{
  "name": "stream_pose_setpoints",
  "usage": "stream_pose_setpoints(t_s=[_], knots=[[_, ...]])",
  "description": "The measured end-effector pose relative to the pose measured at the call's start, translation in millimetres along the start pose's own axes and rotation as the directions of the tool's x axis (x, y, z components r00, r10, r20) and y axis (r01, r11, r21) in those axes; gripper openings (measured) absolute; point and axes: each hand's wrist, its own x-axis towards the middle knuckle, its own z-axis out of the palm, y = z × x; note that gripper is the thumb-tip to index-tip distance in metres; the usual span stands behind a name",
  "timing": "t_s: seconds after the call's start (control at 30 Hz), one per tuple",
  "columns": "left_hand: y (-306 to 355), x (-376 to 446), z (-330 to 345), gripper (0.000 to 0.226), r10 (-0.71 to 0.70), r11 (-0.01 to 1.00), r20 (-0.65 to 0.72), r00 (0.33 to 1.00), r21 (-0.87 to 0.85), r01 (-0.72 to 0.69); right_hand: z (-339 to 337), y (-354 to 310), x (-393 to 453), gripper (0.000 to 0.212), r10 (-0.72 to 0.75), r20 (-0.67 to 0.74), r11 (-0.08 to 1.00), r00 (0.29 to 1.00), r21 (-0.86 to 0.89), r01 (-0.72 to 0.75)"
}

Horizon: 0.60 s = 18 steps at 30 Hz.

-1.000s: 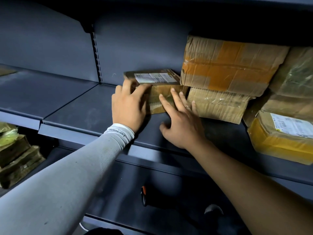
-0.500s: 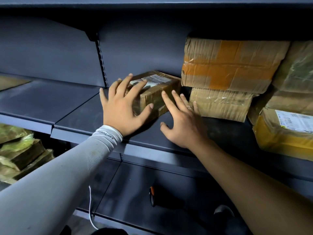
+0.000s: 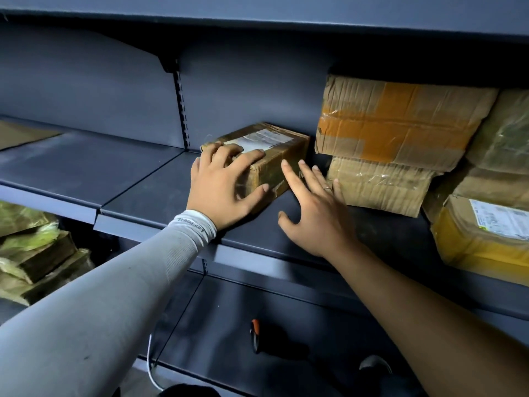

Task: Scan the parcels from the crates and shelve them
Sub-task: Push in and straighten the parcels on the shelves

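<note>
Parcel in hand: I see a small brown cardboard parcel with a white shipping label on top (image 3: 259, 156), sitting on the dark grey metal shelf (image 3: 137, 179), angled, its far end close to the back panel.
Left hand (image 3: 223, 190): fingers spread and curved over the small parcel's near corner, thumb against its front face; I judge it is steering the box square into place.
Right hand (image 3: 312, 213): released, fingers straight, holding nothing, just beside the small parcel's right side; likely a guide to keep the box off its neighbours.
Neighbours: a crumpled brown box with orange tape (image 3: 400, 124) stacked on a tape-wrapped brown box (image 3: 378, 184), set apart from the small parcel by a narrow gap.
Far right: a yellow-taped parcel with a white label (image 3: 483, 236).
Lower shelf: a black handheld device with an orange end (image 3: 257, 336), possibly the scanner; I cannot tell.
Stage: shelving, nearly set.
</note>
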Motion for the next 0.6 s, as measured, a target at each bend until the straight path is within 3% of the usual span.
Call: stream_pose_setpoints(t_s=[0.1,0.37,0.6], knots=[[5,-5,-8,0.059,0.006,0.998,0.04,0.999,0.058,-0.008,-2,-1,-2,0.094,-0.013,-0.012,1.0,1.0,-0.012,0.013],[-6,-21,-51,0.051,0.149,0.987,0.087,0.985,-0.077,-0.143,-8,-1,4,0.1,-0.037,0.018,0.999,0.999,-0.012,0.037],[-31,-43,-98,0.049,0.233,0.972,0.166,0.958,-0.05,-0.228,-27,-34,31,0.102,-0.228,0.049,0.973,0.972,-0.023,0.23]])
